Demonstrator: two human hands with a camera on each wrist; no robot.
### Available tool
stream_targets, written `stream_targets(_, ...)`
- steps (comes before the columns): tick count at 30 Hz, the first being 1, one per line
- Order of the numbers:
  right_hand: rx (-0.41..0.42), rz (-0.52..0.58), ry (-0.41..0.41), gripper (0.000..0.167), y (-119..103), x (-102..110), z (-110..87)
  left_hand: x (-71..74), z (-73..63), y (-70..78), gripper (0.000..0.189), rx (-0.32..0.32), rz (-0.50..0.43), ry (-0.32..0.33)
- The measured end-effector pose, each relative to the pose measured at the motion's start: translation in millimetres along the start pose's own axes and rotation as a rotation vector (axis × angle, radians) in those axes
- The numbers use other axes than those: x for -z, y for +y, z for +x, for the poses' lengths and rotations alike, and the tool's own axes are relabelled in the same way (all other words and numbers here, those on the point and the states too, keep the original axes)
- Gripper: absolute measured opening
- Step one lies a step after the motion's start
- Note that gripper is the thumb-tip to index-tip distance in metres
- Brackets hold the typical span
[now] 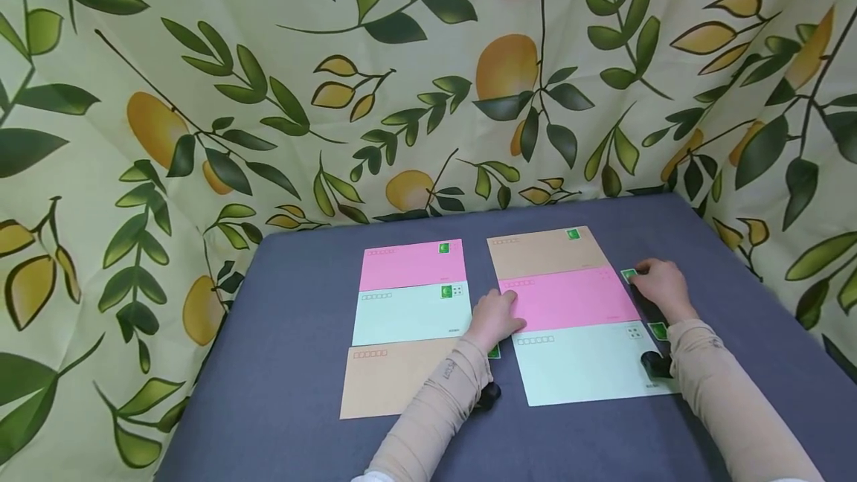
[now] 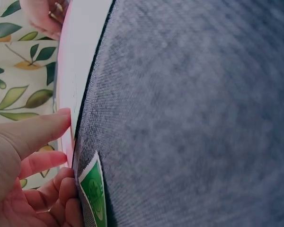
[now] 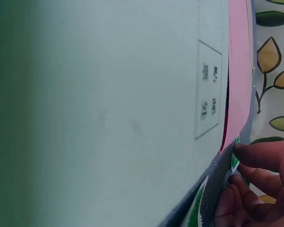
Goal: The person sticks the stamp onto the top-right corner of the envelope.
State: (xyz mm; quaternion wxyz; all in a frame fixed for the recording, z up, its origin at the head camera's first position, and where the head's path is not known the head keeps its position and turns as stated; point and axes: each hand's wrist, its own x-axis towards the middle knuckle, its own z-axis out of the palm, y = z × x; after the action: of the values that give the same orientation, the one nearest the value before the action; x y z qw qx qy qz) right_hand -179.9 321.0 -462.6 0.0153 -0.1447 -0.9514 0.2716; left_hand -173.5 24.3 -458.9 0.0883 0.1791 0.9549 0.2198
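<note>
My left hand (image 1: pixel 494 318) rests at the left edge of the pink envelope (image 1: pixel 569 300) in the middle of the right column. In the left wrist view its thumb (image 2: pixel 42 130) and straight index finger touch that edge, with the other fingers loosely bent. Beyond the envelope's right edge, my right hand (image 1: pixel 664 290) pinches a green postage stamp (image 1: pixel 628 274) between thumb and fingertip; the right wrist view shows the stamp partly hidden. Two more green stamps lie on the cloth: one (image 1: pixel 658 331) near the right wrist, another (image 1: pixel 494 352) beside the left wrist.
A tan envelope (image 1: pixel 545 250) with a stamp lies above the pink one, a mint envelope (image 1: pixel 589 370) below. The left column has a stamped pink envelope (image 1: pixel 402 266), a stamped mint one (image 1: pixel 408 318) and a tan one (image 1: pixel 388 385) partly under my left forearm. Grey cloth (image 1: pixel 288 333) covers the table.
</note>
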Motion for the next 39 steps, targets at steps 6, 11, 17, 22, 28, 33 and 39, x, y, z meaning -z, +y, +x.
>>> stream_targets(6, -0.03, 0.014, -0.004, 0.033, -1.6, -0.5, 0.0, -1.0, -0.4, 0.9, 0.043, 0.006, 0.029, 0.01)
stream_targets(11, -0.02, 0.028, 0.017, 0.03, 2.1, 0.6, 0.6, -1.1, 0.8, 1.9, 0.042, 0.01, 0.044, 0.004)
stream_targets(17, -0.026, 0.047, 0.017, 0.026, 6.0, 1.4, -0.5, -0.9, 1.3, 2.5, 0.043, 0.017, 0.046, -0.006)
stream_targets(22, -0.054, 0.105, 0.022, 0.031, 1.3, 4.2, -3.2, -1.2, 2.0, 1.5, 0.044, 0.016, 0.046, -0.007)
stream_targets(28, -0.048, 0.137, 0.065, 0.037, 21.4, -11.4, 18.7, -0.9, 2.2, -0.4, 0.045, 0.011, 0.052, -0.011)
stream_targets(33, -0.033, 0.173, -0.002, 0.043, 18.2, -19.2, 24.5, -0.2, 2.4, -1.0, 0.046, 0.009, 0.057, -0.016)
stream_targets(39, -0.035, 0.207, -0.121, 0.049, -18.5, -9.4, 5.4, -0.9, 2.0, -0.7, 0.046, 0.0, 0.048, -0.014)
